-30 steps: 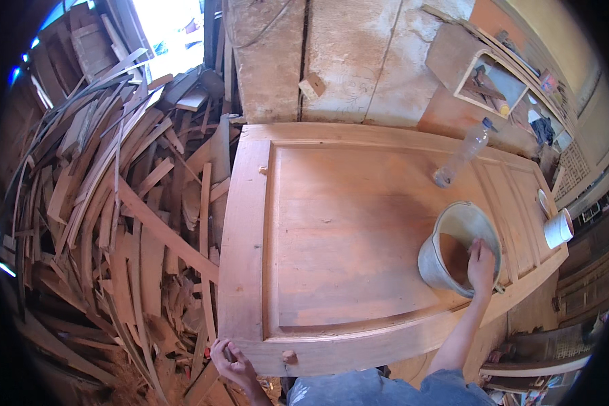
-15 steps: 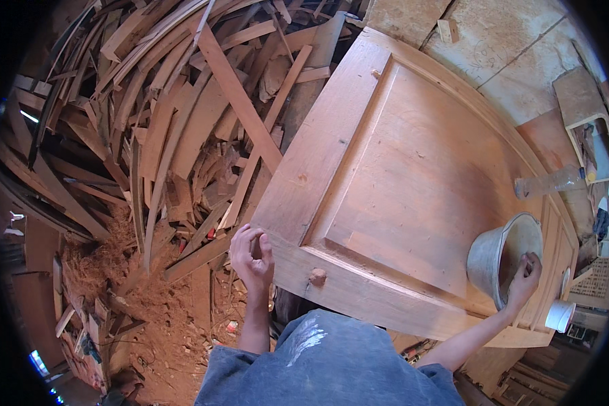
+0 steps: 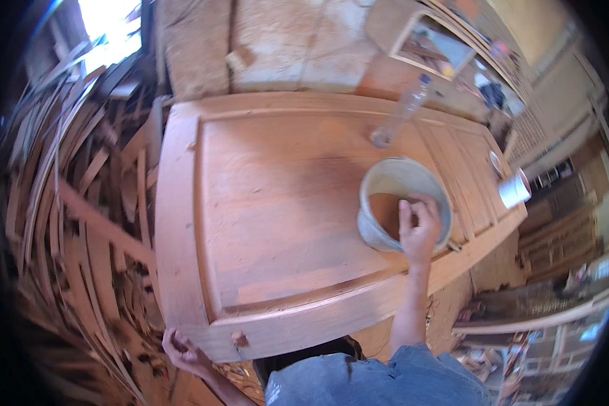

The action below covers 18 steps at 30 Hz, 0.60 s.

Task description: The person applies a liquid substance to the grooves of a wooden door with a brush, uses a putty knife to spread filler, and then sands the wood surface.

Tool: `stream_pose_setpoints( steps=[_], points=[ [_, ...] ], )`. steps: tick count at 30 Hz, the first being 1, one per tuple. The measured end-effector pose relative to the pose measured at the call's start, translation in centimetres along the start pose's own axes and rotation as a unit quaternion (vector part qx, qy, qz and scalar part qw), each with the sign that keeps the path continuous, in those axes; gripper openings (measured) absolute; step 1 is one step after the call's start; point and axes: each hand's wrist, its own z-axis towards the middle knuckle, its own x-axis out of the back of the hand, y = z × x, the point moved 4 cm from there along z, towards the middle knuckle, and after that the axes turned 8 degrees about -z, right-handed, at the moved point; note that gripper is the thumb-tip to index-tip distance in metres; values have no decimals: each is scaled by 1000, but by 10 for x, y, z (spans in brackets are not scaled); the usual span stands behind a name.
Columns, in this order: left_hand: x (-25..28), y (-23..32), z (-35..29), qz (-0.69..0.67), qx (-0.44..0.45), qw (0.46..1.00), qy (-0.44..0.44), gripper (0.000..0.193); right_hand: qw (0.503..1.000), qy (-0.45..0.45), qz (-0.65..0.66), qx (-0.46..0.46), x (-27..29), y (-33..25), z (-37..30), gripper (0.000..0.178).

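A wooden panel door (image 3: 284,223) lies flat in front of me. On its right half stands a grey bucket (image 3: 374,227) with brown contents at the bottom. My right hand (image 3: 419,227) is over the bucket's mouth with thumb and fingers drawn together in a pinch; whatever they hold, if anything, cannot be made out. At the door's near left corner is my left hand (image 3: 185,352), its fingers loosely bent and apart, with nothing visible in them. A small brown lump (image 3: 239,339) sits on the door's near rail, close to that hand.
Beyond the bucket, a clear plastic bottle (image 3: 402,115) is on the door. A white tub (image 3: 515,189) stands at its right end, beside a round lid (image 3: 496,163). Scrap wood (image 3: 81,230) is heaped at the left. A framed piece (image 3: 434,46) leans behind.
The view has swung to the right. My right hand has gone from gripping the bucket's rim to a pinch over its mouth, and the bucket now stands more upright. My left hand remains by the corner.
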Motion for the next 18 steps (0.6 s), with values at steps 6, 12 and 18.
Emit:
stream_pose_setpoints(
  steps=[6, 12, 18],
  points=[
    [-8, 16, 4, 303, -219, 927, -20, 36, 987, 53, 108, -104, 12, 7, -13, 16],
    [-10, 39, 3, 254, -263, 929, -58, 43, 975, 54, 187, -109, 23, 8, -16, 19],
    [-16, 104, -6, 136, -229, 963, 41, 41, 962, 93, 245, -74, 56, 31, -23, 14]
  ],
)
